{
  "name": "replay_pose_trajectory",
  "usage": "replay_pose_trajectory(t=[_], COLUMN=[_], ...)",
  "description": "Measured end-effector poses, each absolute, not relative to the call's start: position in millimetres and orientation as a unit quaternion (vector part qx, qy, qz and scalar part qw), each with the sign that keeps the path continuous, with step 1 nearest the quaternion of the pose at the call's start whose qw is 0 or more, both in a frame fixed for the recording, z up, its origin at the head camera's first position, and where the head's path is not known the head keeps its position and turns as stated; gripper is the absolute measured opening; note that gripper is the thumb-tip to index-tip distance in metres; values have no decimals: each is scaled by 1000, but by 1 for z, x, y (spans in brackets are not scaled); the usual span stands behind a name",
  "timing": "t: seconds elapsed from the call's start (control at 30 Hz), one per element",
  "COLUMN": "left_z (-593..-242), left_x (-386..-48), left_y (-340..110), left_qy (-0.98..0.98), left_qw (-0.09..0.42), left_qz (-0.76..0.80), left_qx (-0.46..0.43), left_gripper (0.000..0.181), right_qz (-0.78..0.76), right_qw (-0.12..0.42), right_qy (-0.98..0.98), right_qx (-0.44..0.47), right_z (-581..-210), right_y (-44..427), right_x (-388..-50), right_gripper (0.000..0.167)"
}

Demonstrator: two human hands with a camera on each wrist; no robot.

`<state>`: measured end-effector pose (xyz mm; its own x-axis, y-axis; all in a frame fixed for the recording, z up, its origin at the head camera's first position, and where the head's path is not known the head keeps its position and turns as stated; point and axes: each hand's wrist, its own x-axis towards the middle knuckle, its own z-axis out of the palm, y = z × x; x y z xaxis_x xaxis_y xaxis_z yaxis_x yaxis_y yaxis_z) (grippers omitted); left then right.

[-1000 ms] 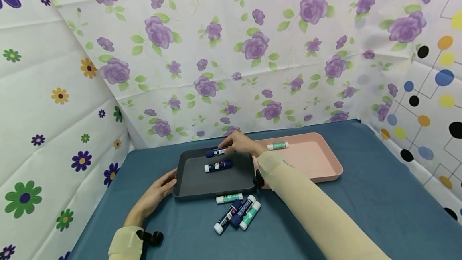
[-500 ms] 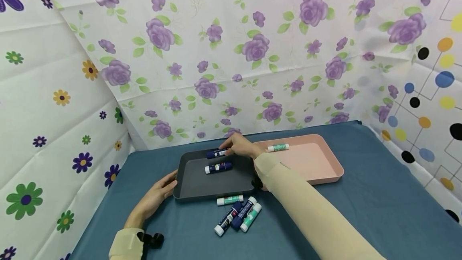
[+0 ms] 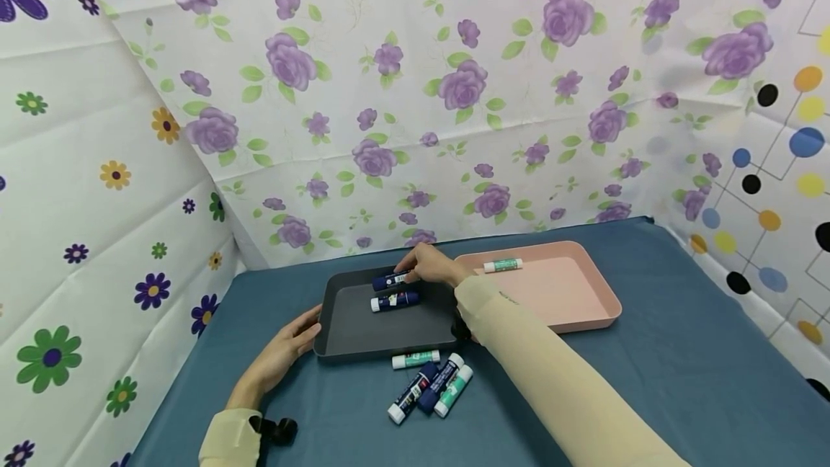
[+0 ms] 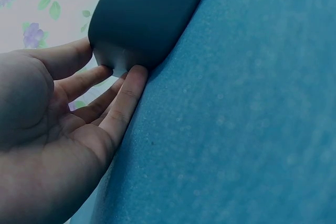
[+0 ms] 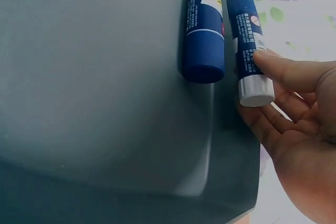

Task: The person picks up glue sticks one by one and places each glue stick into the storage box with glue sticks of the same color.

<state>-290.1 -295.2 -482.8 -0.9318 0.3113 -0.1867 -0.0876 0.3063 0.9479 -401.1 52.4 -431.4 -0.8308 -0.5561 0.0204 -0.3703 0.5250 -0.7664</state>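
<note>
In the head view a dark grey tray (image 3: 353,330) lies on the table, a navy glue stick (image 3: 394,300) inside it. My right hand (image 3: 431,264) pinches a second navy glue stick (image 3: 385,282) at the tray's far side. The right wrist view shows the thumb across this held glue stick (image 5: 244,30), near its white end, and the other navy glue stick (image 5: 203,40) beside it. With its fingers fairly straight, my left hand (image 3: 283,352) touches the left end of the tray. Close up, its fingertips (image 4: 137,74) rest against the tray's outer wall (image 4: 136,24).
A pink tray (image 3: 558,294) adjoins on the right, holding a green-and-white glue stick (image 3: 502,265). In front of the grey tray lie a green glue stick (image 3: 416,359), two navy ones and another green one (image 3: 453,391). A flowered cloth (image 3: 389,92) rises behind the table.
The scene shifts slightly in the head view. Both hands keep nearly the same place, the right still holding the navy glue stick at the tray's far side.
</note>
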Motion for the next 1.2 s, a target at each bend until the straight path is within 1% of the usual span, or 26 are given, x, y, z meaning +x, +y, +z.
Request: replay_pose_trajectory(t=[0.27, 0.8, 1.2], left_z=[-482, -485, -484], left_x=[-290, -291, -290], left_y=[-294, -294, -294], left_qy=[790, 789, 792], left_qw=[169, 169, 163], left_qz=[586, 587, 584], left_qx=[65, 65, 63], left_gripper=[66, 64, 64], right_qz=[-378, -358, -340], right_qw=[104, 123, 116], right_qy=[876, 888, 896], right_qx=[-279, -262, -259], right_z=[-432, -435, -436], right_y=[51, 50, 46], right_x=[-403, -404, -402], right_gripper=[26, 25, 23])
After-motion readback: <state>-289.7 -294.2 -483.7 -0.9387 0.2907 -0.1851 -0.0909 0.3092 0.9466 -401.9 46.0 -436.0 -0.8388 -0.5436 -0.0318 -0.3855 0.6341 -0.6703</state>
